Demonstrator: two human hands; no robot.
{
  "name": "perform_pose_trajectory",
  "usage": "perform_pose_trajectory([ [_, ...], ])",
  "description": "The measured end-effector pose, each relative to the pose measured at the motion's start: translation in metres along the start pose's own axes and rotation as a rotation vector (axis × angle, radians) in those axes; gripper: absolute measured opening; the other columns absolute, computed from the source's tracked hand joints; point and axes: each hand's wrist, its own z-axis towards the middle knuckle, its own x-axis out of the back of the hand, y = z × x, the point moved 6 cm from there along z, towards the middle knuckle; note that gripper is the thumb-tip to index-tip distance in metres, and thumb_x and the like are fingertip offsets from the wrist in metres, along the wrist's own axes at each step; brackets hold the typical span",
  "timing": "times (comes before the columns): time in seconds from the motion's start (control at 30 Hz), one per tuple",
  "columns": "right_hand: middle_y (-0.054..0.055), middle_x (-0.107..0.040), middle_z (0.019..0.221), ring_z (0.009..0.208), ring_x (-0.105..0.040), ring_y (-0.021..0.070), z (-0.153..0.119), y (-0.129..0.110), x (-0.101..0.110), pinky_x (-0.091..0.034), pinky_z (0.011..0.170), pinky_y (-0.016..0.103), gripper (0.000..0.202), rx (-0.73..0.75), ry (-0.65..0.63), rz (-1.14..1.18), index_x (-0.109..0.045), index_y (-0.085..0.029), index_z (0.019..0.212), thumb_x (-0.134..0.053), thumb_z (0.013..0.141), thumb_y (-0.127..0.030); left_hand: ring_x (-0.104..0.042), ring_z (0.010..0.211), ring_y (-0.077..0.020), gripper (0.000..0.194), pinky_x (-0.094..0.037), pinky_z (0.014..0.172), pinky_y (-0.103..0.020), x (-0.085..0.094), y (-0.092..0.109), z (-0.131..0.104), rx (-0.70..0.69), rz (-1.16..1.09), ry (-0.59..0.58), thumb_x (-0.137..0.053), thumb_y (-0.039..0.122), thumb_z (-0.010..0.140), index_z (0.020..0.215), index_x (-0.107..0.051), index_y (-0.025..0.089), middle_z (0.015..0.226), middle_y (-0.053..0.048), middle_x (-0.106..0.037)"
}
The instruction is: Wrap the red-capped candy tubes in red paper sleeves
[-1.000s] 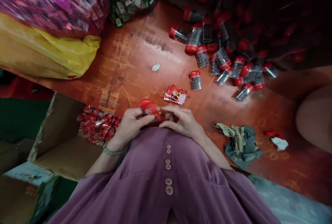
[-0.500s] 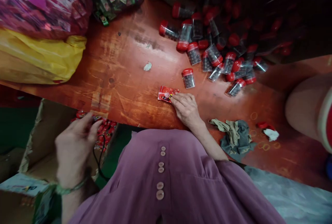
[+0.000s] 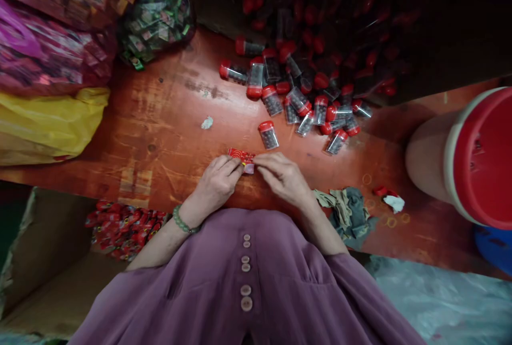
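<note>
A small red printed packet or label (image 3: 241,155) lies at the table's front part, just ahead of my body. From its left, my left hand (image 3: 219,178) grips the lower edge with bent fingers. At its right end the fingers and thumb of my right hand (image 3: 283,175) are pinched together on the edge. A pale corner shows between the two hands; the fingertips partly hide the rest. Just beyond stands apart one clear little jar with a red cap (image 3: 268,135), dark contents inside. Several more such jars (image 3: 298,101) lie heaped behind it.
Bags of small packets (image 3: 156,14) and a yellow bag (image 3: 52,126) sit at the left. Below the table edge, a cardboard box (image 3: 52,249) holds red items (image 3: 124,227). To the right are a grey cloth (image 3: 352,217), rubber bands (image 3: 391,221) and a red-lidded bucket (image 3: 432,153).
My left hand has come up from over the cardboard box to the red packet. My right hand has shifted to the packet's right end. The whole view has swung somewhat to the right.
</note>
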Motion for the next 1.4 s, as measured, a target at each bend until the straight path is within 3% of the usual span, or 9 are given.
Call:
perform_pose_trajectory([
  [0.13,0.012,-0.07,0.1,0.094,-0.063,0.0253,0.019,0.028,0.028,-0.054,0.089,0.044,0.024,-0.255,0.257,-0.247,-0.065,-0.016,0.107,-0.057,0.095,-0.034,-0.056,0.08,-0.02,0.015,-0.055,0.075,-0.033,0.004,-0.002,0.004,0.012,-0.014,0.091,-0.054,0.008,0.091,0.094,-0.069,0.011,0.096,-0.011,-0.072],
  [0.27,0.015,-0.066,0.11,0.104,-0.06,0.031,0.037,0.046,0.016,-0.05,0.094,0.052,0.043,-0.344,0.237,-0.351,-0.056,-0.015,0.124,-0.061,0.091,-0.042,-0.056,0.078,-0.0198,0.016,-0.053,0.072,-0.032,0.001,-0.002,0.007,0.064,-0.025,0.065,-0.052,0.009,0.092,0.088,-0.068,0.012,0.092,-0.012,-0.07],
  [0.4,0.013,-0.062,0.11,0.103,-0.06,0.0289,0.041,0.051,0.003,-0.051,0.094,0.049,0.037,-0.356,0.235,-0.272,-0.057,-0.018,0.125,-0.058,0.092,-0.032,-0.057,0.082,-0.0212,0.023,-0.052,0.075,-0.034,-0.001,0.0,0.008,0.088,0.016,0.007,-0.048,0.008,0.092,0.105,-0.067,0.009,0.096,-0.014,-0.068],
  [0.53,0.008,-0.06,0.103,0.096,-0.06,0.0227,0.034,0.057,0.004,-0.053,0.091,0.043,0.033,-0.322,0.35,-0.035,-0.06,-0.02,0.12,-0.062,0.089,-0.033,-0.055,0.081,-0.0218,0.024,-0.051,0.077,-0.035,-0.002,0.0,0.011,0.118,0.065,-0.042,-0.047,0.01,0.093,0.105,-0.068,0.009,0.095,-0.013,-0.067],
  [0.7,0.0,-0.063,0.097,0.072,-0.062,0.0107,0.021,0.077,-0.003,-0.054,0.062,0.024,0.039,-0.422,0.336,0.684,-0.055,-0.027,0.113,-0.069,0.083,-0.047,-0.052,0.078,-0.0217,0.02,-0.049,0.073,-0.034,0.0,0.0,0.015,0.14,0.089,-0.031,-0.048,0.008,0.091,0.084,-0.067,0.014,0.085,-0.01,-0.065],
  [0.83,-0.004,-0.066,0.092,0.065,-0.065,0.0076,0.012,0.071,-0.004,-0.051,0.053,0.018,0.047,-0.487,0.311,0.995,-0.054,-0.028,0.11,-0.08,0.074,-0.043,-0.052,0.08,-0.0237,0.021,-0.049,0.074,-0.035,-0.002,0.001,0.017,0.182,0.116,-0.068,-0.046,0.007,0.091,0.088,-0.066,0.012,0.086,-0.011,-0.064],
  [1.0,-0.005,-0.067,0.09,0.062,-0.065,0.0057,0.004,0.056,-0.005,-0.049,0.049,0.014,0.046,-0.471,0.284,1.104,-0.055,-0.029,0.11,-0.081,0.074,-0.038,-0.053,0.081,-0.0238,0.022,-0.049,0.075,-0.034,-0.002,0.005,0.017,0.187,0.159,-0.074,-0.049,0.01,0.092,0.101,-0.069,0.01,0.089,-0.011,-0.065],
  [1.23,-0.004,-0.068,0.091,0.065,-0.064,0.0064,-0.012,0.046,-0.007,-0.053,0.054,0.017,0.043,-0.42,0.273,0.977,-0.057,-0.028,0.113,-0.077,0.079,-0.043,-0.06,0.072,-0.0166,0.019,-0.051,0.07,-0.03,0.009,-0.01,0.018,0.233,-0.086,0.097,-0.057,0.02,0.093,0.08,-0.07,0.016,0.079,-0.005,-0.07],
  [1.4,-0.002,-0.07,0.098,0.081,-0.068,0.0115,-0.021,0.029,0.004,-0.061,0.079,0.028,0.037,-0.368,0.302,0.825,-0.061,-0.028,0.112,-0.075,0.081,-0.042,-0.066,0.072,-0.0126,0.012,-0.053,0.069,-0.025,0.029,-0.017,0.018,0.267,-0.328,0.23,-0.067,0.024,0.088,0.08,-0.073,0.018,0.078,-0.003,-0.074],
])
